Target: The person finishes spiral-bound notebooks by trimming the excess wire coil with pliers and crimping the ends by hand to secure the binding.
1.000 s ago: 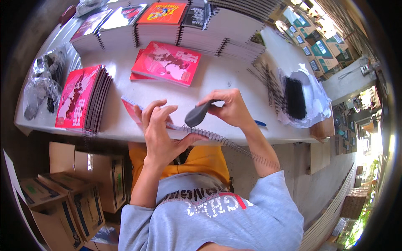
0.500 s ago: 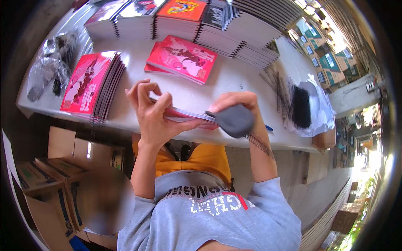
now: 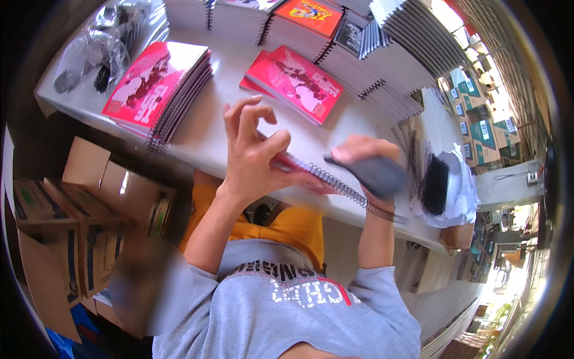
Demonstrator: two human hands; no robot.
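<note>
My left hand (image 3: 248,158) grips a thin pink notebook (image 3: 285,160) edge-on, with the thumb along its underside and the fingers curled above. A black spiral coil (image 3: 359,196) runs from the notebook's bound edge, and its loose end trails off to the right beneath my right hand. In my right hand (image 3: 366,147) is a dark grey, rounded, teardrop-shaped tool (image 3: 382,175), somewhat blurred, held apart from the notebook just above the coil. Beyond my hands, two pink notebooks (image 3: 296,84) lie overlapped on the table. A stack of coil-bound pink notebooks (image 3: 152,90) stands to the left.
Tall stacks of bound notebooks (image 3: 371,66) line the table's far side. Loose black coils (image 3: 408,152) and a dark bundle of coils (image 3: 435,184) on white plastic lie at right. Clear plastic bags (image 3: 98,57) sit far left. Cardboard boxes (image 3: 89,239) stand below left.
My right hand and the tool have drawn away from the notebook's edge to the right, uncovering more of the coil. The whole view has shifted and turned slightly.
</note>
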